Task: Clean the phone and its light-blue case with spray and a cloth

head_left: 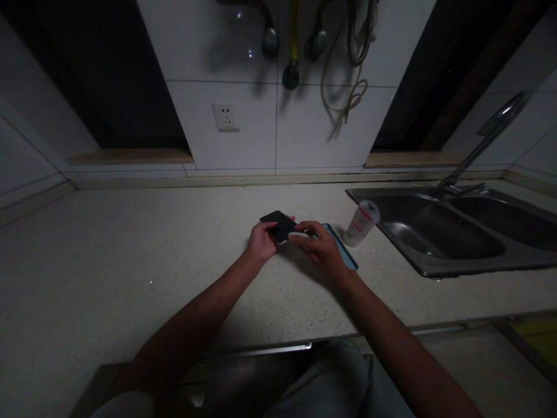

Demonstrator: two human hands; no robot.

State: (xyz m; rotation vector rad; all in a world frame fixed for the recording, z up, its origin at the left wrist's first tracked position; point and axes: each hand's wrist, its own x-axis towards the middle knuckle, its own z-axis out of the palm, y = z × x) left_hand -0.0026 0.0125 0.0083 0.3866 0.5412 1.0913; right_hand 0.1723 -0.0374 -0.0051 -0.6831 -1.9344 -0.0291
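Observation:
A dark phone (pixel 279 223) is held just above the speckled countertop (pixel 130 249). My left hand (pixel 261 242) grips its near left edge with the fingers curled round it. My right hand (pixel 319 248) lies to the right, its fingers closed and pinching at the phone's right end. Under my right hand lies a flat blue-edged case (pixel 346 254) on the counter. What the right fingertips press on is too dim to make out exactly.
A small white plastic bottle (pixel 362 223) with a red label stands next to the steel double sink (pixel 456 232) and its tap (pixel 483 142) at right. A wall socket (pixel 225 116) and hanging hoses (pixel 348 69) are on the tiled back wall. The counter's front edge (pixel 270 348) is near my lap.

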